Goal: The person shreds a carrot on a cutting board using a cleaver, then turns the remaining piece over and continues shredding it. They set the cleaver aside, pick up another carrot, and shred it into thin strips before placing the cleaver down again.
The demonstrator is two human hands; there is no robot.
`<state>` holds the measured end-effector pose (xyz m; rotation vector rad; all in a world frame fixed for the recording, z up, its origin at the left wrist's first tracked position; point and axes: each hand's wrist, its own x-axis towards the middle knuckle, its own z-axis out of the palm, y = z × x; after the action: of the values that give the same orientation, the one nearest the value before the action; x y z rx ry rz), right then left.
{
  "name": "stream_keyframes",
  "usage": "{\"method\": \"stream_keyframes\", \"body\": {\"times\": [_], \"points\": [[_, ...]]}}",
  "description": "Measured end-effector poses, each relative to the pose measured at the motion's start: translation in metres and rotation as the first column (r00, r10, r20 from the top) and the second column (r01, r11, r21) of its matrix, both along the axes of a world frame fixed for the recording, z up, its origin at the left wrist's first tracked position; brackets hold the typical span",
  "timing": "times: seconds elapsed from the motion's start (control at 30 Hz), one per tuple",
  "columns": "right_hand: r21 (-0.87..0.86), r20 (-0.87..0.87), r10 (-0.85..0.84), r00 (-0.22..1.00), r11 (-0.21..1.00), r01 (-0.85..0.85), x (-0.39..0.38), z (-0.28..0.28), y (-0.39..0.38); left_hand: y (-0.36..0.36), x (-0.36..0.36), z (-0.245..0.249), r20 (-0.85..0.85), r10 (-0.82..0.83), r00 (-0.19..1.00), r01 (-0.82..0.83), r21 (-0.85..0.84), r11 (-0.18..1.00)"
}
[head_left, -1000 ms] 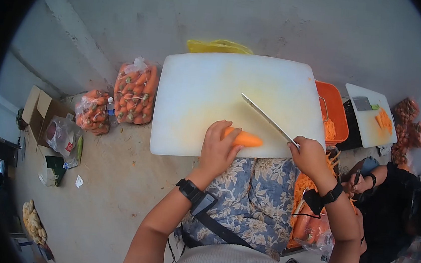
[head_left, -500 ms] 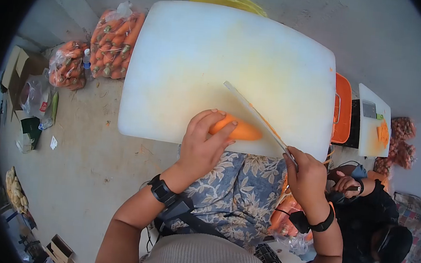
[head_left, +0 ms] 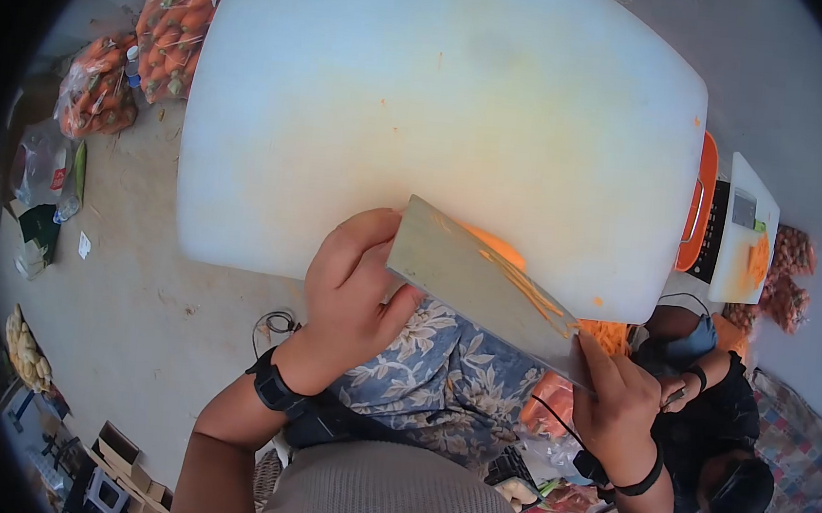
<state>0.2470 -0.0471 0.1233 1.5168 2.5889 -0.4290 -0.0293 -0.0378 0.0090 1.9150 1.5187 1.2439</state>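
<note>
The right hand is closed around the handle end of a knife, whose broad blade reaches away from it, up and to the left, with thin carrot strips (a few fine ones) clinging to its face. The blade's far end meets the fingers of the left hand, which are bent, the thumb lower and apart from them; whether they clamp anything behind the blade I cannot tell. Between the hands, a carrot shows just beyond the blade, on the cutting board, partly hidden by the knife. Below the hands are patterned trousers, and left of the right hand is a bag of carrots. To the right of that hand sits another person. Farther up and right are an orange container and a second board bearing cut carrot. Well beyond the left hand, two bulging carrot bags stand on the floor.
</note>
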Motion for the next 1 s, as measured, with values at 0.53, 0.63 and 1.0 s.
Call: {"method": "stream_keyframes", "body": {"times": [0.53, 0.63, 1.0], "points": [[-0.098, 0.035, 0.166, 0.985, 0.982, -0.162, -0.018, -0.016, 0.041, -0.001, -0.008, 0.003, 0.004, -0.122, 0.993, 0.122, -0.072, 0.990], [-0.091, -0.021, 0.170, 0.985, 0.981, -0.171, -0.026, -0.020, 0.045, -0.001, -0.007, 0.002, 0.088, -0.138, 0.986, 0.150, -0.145, 0.978], [-0.161, -0.059, 0.101, 0.993, 0.981, -0.109, 0.000, 0.011, 0.029, -0.002, -0.006, 0.000, 0.173, -0.179, 0.969, 0.237, -0.422, 0.875]]}}
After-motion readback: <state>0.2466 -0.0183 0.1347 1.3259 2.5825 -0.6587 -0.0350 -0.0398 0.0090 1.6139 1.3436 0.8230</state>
